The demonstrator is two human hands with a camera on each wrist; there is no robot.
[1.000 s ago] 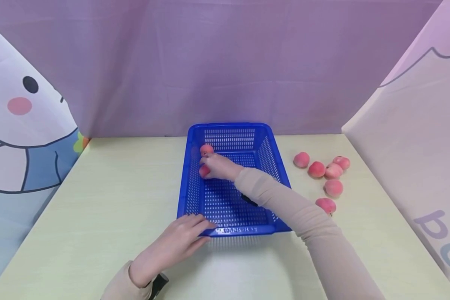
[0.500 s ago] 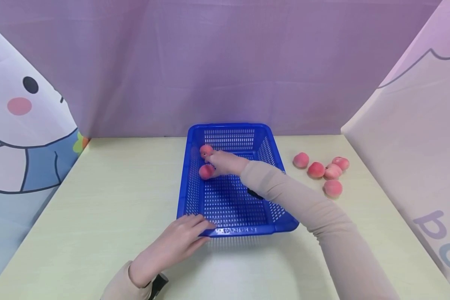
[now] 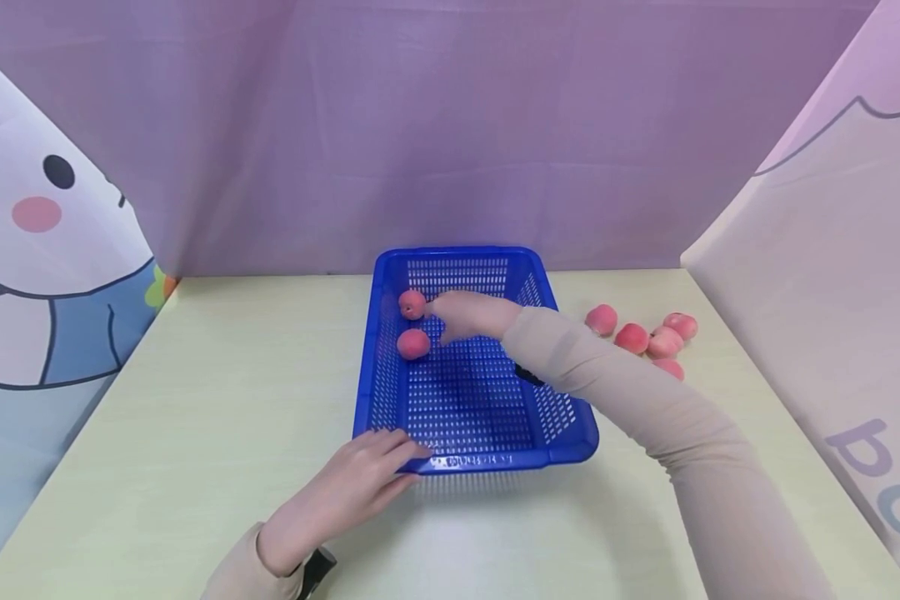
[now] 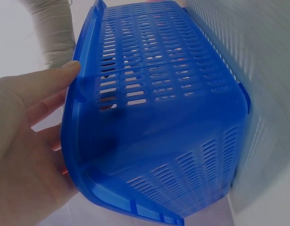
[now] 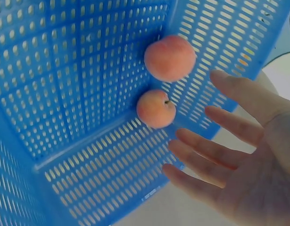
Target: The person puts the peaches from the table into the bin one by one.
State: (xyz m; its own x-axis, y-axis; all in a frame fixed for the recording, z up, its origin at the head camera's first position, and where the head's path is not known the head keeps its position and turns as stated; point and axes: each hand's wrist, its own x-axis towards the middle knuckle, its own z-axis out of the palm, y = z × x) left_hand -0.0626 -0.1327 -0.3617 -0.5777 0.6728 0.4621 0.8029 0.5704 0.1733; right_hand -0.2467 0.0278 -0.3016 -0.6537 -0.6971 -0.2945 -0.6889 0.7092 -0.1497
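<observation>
A blue plastic basket [image 3: 495, 460] with slotted walls stands on the table. My left hand [image 3: 352, 479] grips its near rim at the left corner; in the left wrist view the thumb [image 4: 55, 80] lies on the rim's outer side and the other fingers are partly hidden behind it. Two pinkish peaches lie inside along the left wall, a far peach [image 3: 412, 304] in the back corner and a nearer peach [image 3: 413, 344]. My right hand [image 3: 471, 315] hovers inside the basket to their right. Its fingers are spread and hold nothing, as the right wrist view shows.
On the table right of the basket lie several loose peaches, among them a peach [image 3: 602, 319] nearest the basket and a redder peach [image 3: 632, 337]. My right sleeve [image 3: 622, 400] partly covers this group. A purple cloth [image 3: 450, 133] hangs behind the table.
My right hand has let go of the nearer peach and moved right and slightly back, away from both peaches. My left hand has stayed on the rim.
</observation>
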